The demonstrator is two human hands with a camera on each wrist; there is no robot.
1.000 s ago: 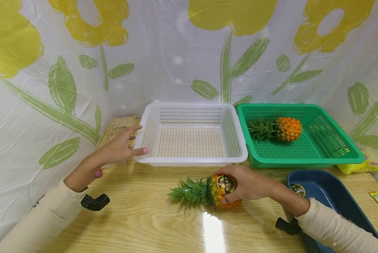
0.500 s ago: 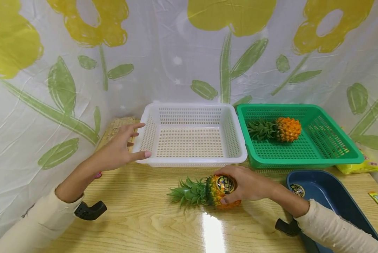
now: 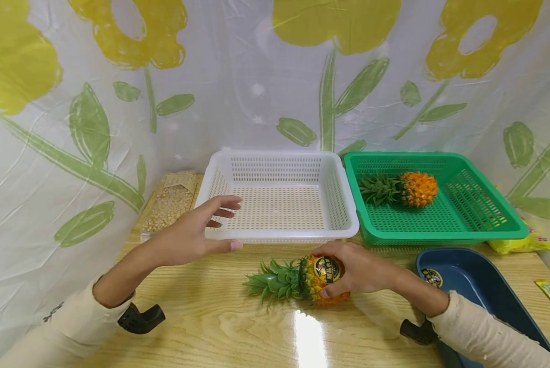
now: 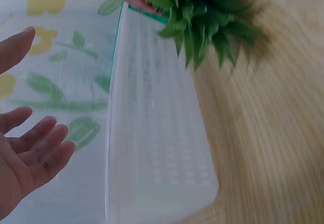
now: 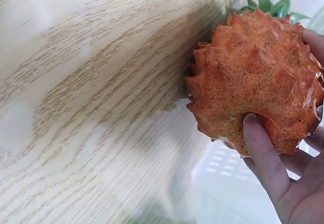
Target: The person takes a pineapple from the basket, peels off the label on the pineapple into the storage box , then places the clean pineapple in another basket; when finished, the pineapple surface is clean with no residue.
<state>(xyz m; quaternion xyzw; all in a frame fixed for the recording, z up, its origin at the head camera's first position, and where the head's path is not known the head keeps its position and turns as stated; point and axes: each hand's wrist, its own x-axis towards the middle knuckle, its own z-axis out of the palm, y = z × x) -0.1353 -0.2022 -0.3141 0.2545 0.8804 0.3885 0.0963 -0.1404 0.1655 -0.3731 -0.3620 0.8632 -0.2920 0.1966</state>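
A pineapple (image 3: pixel 308 278) with a spiky green crown and a round black-and-gold label lies on its side on the wooden table. My right hand (image 3: pixel 362 270) grips its orange body from the right, thumb in front. In the right wrist view the thumb presses near the base of the pineapple (image 5: pixel 253 77). My left hand (image 3: pixel 187 236) has its fingers spread, holding nothing, and overlaps the front left corner of the white basket (image 3: pixel 279 233). The left wrist view shows the pineapple's crown (image 4: pixel 205 19) beyond the basket's side.
A green basket (image 3: pixel 445 235) beside the white one holds a second pineapple (image 3: pixel 419 189). A dark blue tub (image 3: pixel 463 268) stands under my right forearm. A bag of pale kernels (image 3: pixel 169 204) lies at the left, a yellow packet (image 3: pixel 549 292) at the right.
My left hand has come off the white basket's left edge and moved right and toward me, uncovering the bag. My right hand keeps its grip on the pineapple.
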